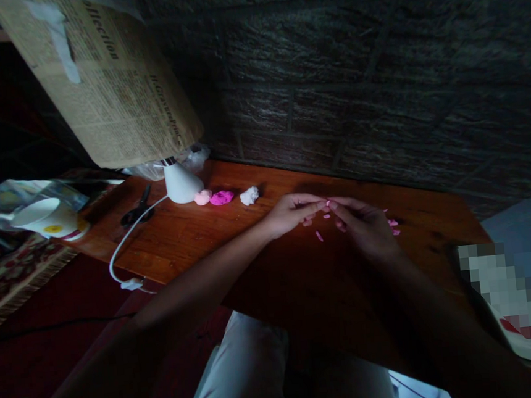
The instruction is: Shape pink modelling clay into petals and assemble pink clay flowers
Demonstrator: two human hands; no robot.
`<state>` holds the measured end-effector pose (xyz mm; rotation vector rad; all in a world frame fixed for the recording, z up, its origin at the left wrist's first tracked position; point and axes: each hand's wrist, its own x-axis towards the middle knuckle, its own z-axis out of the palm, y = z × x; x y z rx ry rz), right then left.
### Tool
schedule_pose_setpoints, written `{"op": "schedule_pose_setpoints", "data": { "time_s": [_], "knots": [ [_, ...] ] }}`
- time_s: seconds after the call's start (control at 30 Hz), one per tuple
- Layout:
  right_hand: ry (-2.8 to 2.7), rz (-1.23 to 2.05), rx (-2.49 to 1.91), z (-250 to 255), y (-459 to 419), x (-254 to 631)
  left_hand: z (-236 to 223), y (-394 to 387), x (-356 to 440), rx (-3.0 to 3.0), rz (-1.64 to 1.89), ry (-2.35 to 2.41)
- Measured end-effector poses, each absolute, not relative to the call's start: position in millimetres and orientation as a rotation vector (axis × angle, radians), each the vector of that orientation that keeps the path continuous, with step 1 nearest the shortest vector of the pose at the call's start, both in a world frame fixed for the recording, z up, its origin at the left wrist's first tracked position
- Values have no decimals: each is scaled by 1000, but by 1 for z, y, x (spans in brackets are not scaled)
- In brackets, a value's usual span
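Note:
Fingertips of my left hand (290, 214) and my right hand (365, 224) meet above the wooden table, both pinching a small bit of pink modelling clay (328, 203). Most of that bit is hidden by the fingers. Just below them shows another little pink piece (326, 216), and a thin pink strip (319, 236) lies on the table. Several pink scraps (393, 226) are to the right of my right hand. Left of my left hand sit a white lump of clay (249, 195), a bright magenta lump (221, 198) and a pale pink lump (203, 197).
A lamp with a newsprint shade (111, 82) and white base (181, 183) stands at the back left, its white cord (116, 252) hanging over the edge. Dark scissors (139, 211) and a paper cup (48, 219) are further left. A brick wall (311, 83) borders the table (176, 244).

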<state>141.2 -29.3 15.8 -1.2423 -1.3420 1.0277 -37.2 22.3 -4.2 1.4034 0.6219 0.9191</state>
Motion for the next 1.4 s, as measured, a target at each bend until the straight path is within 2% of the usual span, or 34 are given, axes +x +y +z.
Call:
{"op": "schedule_pose_setpoints", "data": {
  "time_s": [0.3, 0.97, 1.4],
  "knots": [
    [-1480, 745, -1232, 11, -32, 140, -8, 25, -37, 1372, 893, 568],
    [-1497, 827, -1180, 23, -40, 139, 5, 10, -45, 1371, 811, 583],
    [-1564, 721, -1102, 17, -35, 144, 5, 9, -44, 1346, 762, 555]
  ]
}}
